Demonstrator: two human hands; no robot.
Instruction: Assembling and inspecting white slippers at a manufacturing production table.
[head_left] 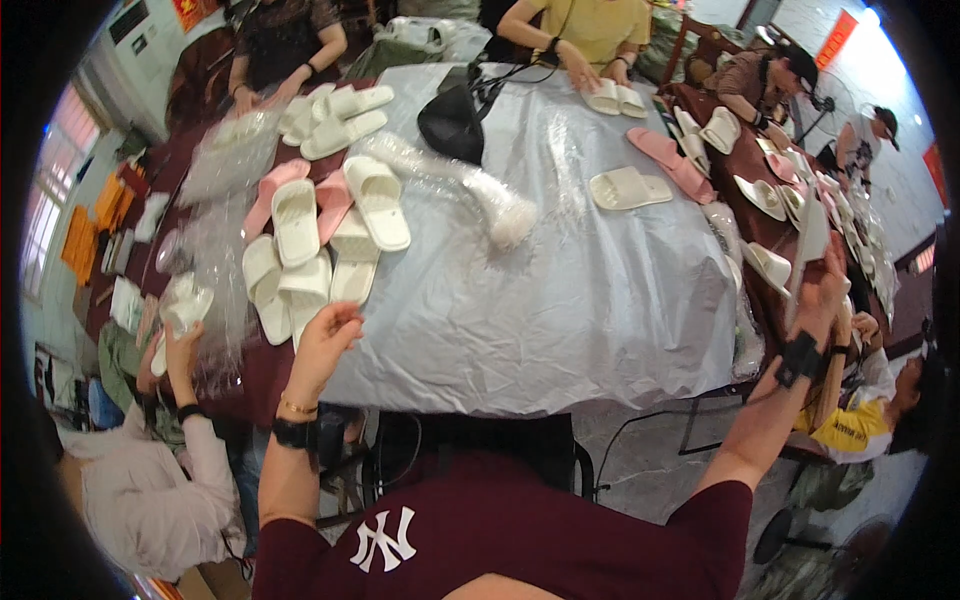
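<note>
Apparently, right fingers [833, 264] grip a pale slipper [811, 240] — edge-on, indistinct — while left fingers [343, 312] hang loosely parted.

Mixed pile [305, 285]: two pink slippers [281, 180], at least five white ones [295, 225]; one black bag [452, 125].

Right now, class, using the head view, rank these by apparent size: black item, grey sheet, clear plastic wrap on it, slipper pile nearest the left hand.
1. Grey sheet
2. Slipper pile
Unranked: clear plastic wrap and black item; the wrap looks longer, the item more compact, so their areas are hard to compare.
</note>
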